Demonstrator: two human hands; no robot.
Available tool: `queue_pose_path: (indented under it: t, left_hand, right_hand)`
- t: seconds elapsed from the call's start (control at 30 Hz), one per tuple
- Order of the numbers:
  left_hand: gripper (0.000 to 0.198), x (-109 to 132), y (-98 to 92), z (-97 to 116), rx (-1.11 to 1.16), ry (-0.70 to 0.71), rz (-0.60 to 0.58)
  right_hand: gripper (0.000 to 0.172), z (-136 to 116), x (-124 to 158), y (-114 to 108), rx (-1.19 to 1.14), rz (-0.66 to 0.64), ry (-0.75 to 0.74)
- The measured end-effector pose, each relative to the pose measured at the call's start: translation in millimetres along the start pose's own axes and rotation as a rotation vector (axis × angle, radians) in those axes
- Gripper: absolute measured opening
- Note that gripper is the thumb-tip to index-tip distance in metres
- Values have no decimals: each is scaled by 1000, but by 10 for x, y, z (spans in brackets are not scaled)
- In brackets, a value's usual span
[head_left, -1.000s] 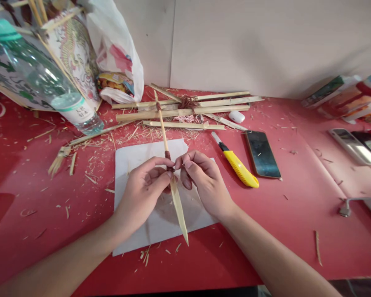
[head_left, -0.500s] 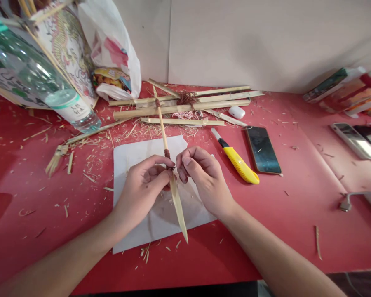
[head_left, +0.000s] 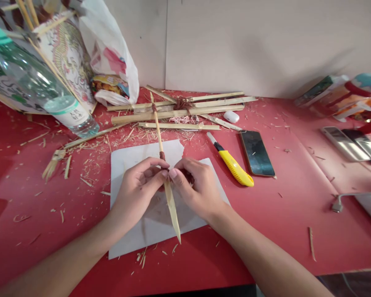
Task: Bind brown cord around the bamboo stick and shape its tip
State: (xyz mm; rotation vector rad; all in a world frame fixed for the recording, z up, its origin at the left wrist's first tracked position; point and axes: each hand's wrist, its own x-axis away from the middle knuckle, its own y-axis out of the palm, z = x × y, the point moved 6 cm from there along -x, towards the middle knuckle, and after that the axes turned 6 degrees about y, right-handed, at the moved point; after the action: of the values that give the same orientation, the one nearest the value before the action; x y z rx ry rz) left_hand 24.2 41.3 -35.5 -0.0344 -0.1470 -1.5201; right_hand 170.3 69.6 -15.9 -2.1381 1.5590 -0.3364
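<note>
A slim bamboo stick [head_left: 158,134] with a flat pointed blade end lies tilted across the view, its tip toward me. Brown cord [head_left: 162,156] is wound round its middle, and another winding sits near its far end. My left hand [head_left: 142,181] pinches the stick just below the middle winding, thumb and forefinger closed on it. Right beside it, my right hand [head_left: 194,183] is closed in a pinch close to the cord; what lies between those fingertips is hidden. Beneath both hands rests a sheet of white paper [head_left: 126,235].
A yellow utility knife [head_left: 235,167] and a phone [head_left: 257,153] lie to the right. Bamboo strips [head_left: 177,113] and shavings are piled at the back. A water bottle [head_left: 71,111] and a plastic bag [head_left: 111,49] stand at the left. More phones [head_left: 344,144] and a cable [head_left: 336,205] are far right.
My right hand has come in against the left fingertips at the stick, closing the small gap that the cord's end spanned. The whole view has shifted slightly.
</note>
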Motion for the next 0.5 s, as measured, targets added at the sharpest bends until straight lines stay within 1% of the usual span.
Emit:
queue_pose_path:
  t: [0.07,0.2,0.37,0.5]
  left_hand:
    - [13,-5,-15,-12,-19,5,1]
    - [11,-12,-38,-24,-95,40,-29]
    - [13,-25,-28,-28,-140,56,-76]
    - [12,-31,-29,-1,-146,68,-78]
  right_hand:
    - [31,-14,4,35,21,-39,7]
    - [21,-10,-3,78,-17,-72,36]
    - [22,38,-9,116,-188,-119,132]
    - [25,95,-26,101,-271,-91,221]
